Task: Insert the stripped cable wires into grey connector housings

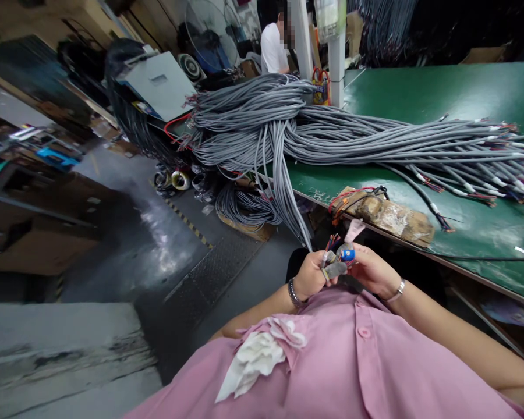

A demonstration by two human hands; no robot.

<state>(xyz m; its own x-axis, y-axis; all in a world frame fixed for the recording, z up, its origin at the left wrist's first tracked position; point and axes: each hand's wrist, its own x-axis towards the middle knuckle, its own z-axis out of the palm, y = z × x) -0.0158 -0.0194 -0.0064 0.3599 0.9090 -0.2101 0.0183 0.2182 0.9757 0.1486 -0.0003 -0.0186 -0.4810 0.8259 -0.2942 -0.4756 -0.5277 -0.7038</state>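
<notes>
Now, grey cables point(294, 212) hanging down to the pink shirt point(332, 331) front; best hold 'em steady, coloured wires point(332, 241) spread, w/o tugging. Cables look smooth, wires reddish & dark. L hand point(311, 276) grips 'em nr ends; R hand point(373, 270) bunched alongside, exact pinch can't tell. Behind, bigger bundle point(375, 138) on green bench point(419, 87).

No text can be read: lettering on the red-and-yellow packet point(321, 87) and pale scribbles point(319, 195) on the bench point(475, 247) stay illegible.
</notes>
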